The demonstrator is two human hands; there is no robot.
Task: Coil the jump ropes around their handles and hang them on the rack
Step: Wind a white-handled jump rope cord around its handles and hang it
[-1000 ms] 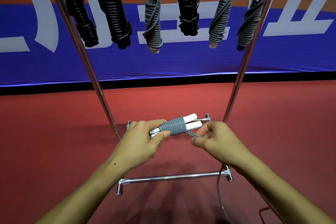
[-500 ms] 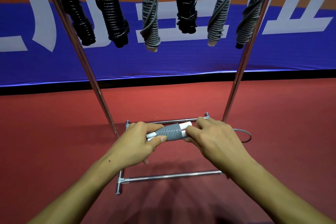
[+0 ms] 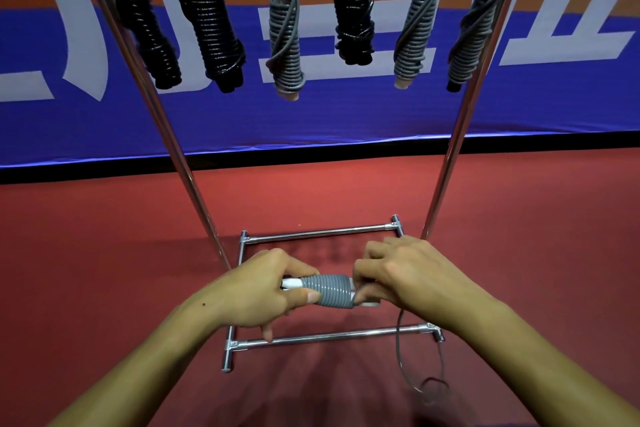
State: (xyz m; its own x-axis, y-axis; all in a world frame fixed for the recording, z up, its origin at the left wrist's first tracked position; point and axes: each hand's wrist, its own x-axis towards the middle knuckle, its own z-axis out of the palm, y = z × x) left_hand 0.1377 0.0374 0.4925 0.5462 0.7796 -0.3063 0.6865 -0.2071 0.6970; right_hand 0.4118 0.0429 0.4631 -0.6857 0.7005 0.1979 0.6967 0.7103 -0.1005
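Both hands gripped the rope [image 3: 327,291]: left hand [image 3: 263,291] held its handles, right hand [image 3: 408,274] pinched the cord. Its coil had grown wider than before.

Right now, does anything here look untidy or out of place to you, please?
Only the loose grey rope tail: it trails from the half-wound bundle, held by the left hand and right hand, down to the red floor. The hung ropes look tidy.

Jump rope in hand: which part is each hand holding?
The left hand grips the white handles at their left end. The right hand pinches the grey rope at the coil's right end.
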